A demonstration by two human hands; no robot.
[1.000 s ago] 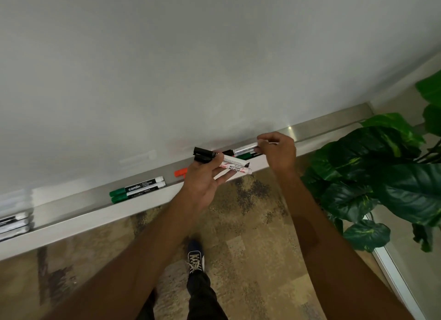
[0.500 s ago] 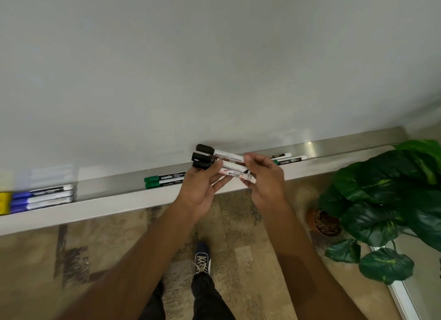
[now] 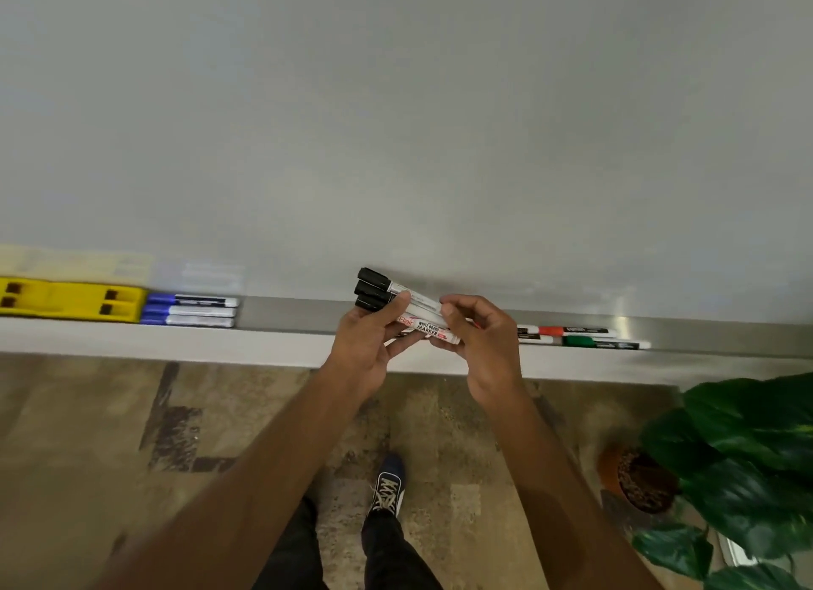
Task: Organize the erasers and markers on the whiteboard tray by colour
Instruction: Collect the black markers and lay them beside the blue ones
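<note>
My left hand (image 3: 367, 347) grips a bundle of black-capped markers (image 3: 391, 297), caps pointing up-left, just above the whiteboard tray (image 3: 290, 321). My right hand (image 3: 484, 347) pinches the right end of the same bundle, beside a white marker with red print (image 3: 429, 329). On the tray at the left lie yellow erasers (image 3: 70, 299) and three blue markers (image 3: 191, 311). To the right of my hands lie a red marker (image 3: 572, 330), a green marker (image 3: 602, 343) and dark-capped ones (image 3: 530, 334).
The whiteboard (image 3: 396, 127) fills the upper view. A potted plant (image 3: 739, 466) with large leaves stands on the patterned floor at the lower right, close to my right arm. My shoe (image 3: 387, 488) shows below.
The view has swung left, bringing the yellow erasers and blue markers into sight. My right hand came from the tray to the bundle in my left hand and now holds its right end.
</note>
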